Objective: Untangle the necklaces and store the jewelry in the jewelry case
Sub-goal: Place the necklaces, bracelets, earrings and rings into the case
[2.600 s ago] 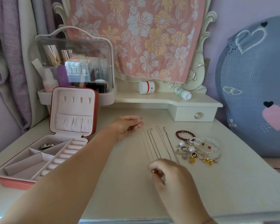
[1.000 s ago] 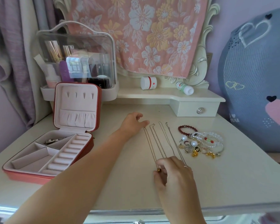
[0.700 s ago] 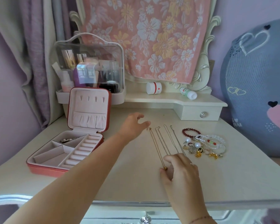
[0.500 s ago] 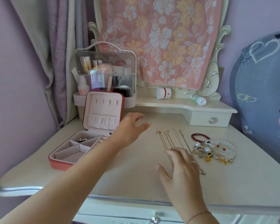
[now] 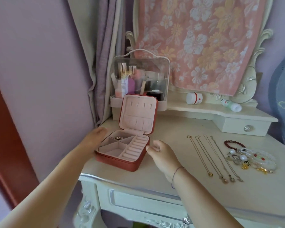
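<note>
The case lies open near the table's front left corner, lid upright, with a small metal piece in a rear compartment. The left hand lies flat-fingered against its left side. The right hand is just beside its right side, fingers loosely curled, holding nothing. Four necklaces lie straight, side by side, further right, then a jewelry pile. Behind are a shelf, a clear cosmetics box, a floral cloth, a curtain and a lilac wall.
</note>
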`<state>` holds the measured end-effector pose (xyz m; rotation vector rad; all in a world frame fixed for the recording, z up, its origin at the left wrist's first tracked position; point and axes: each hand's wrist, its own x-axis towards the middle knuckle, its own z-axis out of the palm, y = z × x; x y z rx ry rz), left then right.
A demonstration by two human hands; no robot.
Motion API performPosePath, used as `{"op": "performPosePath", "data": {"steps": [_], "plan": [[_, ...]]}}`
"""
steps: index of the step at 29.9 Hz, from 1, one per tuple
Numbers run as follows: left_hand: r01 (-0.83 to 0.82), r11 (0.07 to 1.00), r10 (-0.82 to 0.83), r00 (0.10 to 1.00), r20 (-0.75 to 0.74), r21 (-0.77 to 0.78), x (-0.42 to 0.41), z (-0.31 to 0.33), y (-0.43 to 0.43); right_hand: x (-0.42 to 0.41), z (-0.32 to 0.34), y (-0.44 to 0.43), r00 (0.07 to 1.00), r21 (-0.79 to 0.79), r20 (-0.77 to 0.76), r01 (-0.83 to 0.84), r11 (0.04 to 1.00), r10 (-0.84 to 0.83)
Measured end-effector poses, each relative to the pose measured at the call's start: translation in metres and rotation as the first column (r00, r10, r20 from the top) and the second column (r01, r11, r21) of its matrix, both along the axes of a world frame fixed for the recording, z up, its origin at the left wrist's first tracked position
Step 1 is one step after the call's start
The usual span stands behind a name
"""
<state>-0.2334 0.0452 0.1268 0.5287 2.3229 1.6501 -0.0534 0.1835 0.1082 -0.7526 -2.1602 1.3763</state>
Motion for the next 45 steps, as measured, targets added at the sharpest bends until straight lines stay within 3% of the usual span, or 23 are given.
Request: {"op": "performPosePath", "data": {"steps": [5, 13, 18, 23, 35, 37, 39, 40, 43, 45], "plan": [[0.026, 0.993, -0.052, 0.972, 0.227, 0.119, 0.001, -0.007, -0.009, -0.012, -0.008, -0.009, 1.0, 0.071, 0.017, 0.016, 0.997, -0.017], [0.144, 0.969, -0.182, 0.965, 0.191, 0.199, 0.031, -0.01, 0.005, 0.006, -0.003, 0.001, 1.0, 0.102, 0.021, 0.016, 0.995, -0.018], [0.306, 0.927, -0.342, 0.926, 0.158, 0.216, 0.065, -0.013, 0.022, 0.045, 0.003, 0.021, 0.987, 0.272, 0.086, 0.109, 0.956, -0.137], [0.314, 0.91, -0.354, 0.928, 0.117, 0.27, 0.089, -0.025, 0.049, 0.081, 0.006, 0.039, 0.97, 0.375, 0.076, 0.186, 0.908, -0.23], [0.392, 0.897, -0.423, 0.896, 0.138, 0.204, 0.113, -0.023, 0.078, 0.104, 0.004, 0.062, 0.965, 0.409, 0.07, 0.204, 0.889, -0.254], [0.408, 0.907, -0.416, 0.906, 0.075, 0.108, 0.114, -0.023, 0.081, 0.107, 0.004, 0.065, 0.968, 0.412, 0.052, 0.203, 0.888, -0.245], [0.332, 0.939, -0.342, 0.929, -0.141, -0.093, 0.119, -0.021, 0.088, 0.116, 0.006, 0.069, 0.964, 0.382, -0.01, 0.25, 0.89, -0.266], [0.289, 0.942, -0.329, 0.898, -0.292, -0.172, 0.124, -0.019, 0.091, 0.122, 0.007, 0.072, 0.955, 0.359, -0.052, 0.292, 0.887, -0.293], [0.338, 0.901, -0.43, 0.615, -0.661, -0.272, 0.147, -0.008, 0.099, 0.143, 0.004, 0.083, 0.898, 0.261, -0.199, 0.435, 0.862, -0.393], [0.426, 0.836, -0.529, 0.465, -0.709, -0.345, 0.165, -0.001, 0.106, 0.156, -0.003, 0.086, 0.861, 0.215, -0.259, 0.493, 0.843, -0.438]]}}
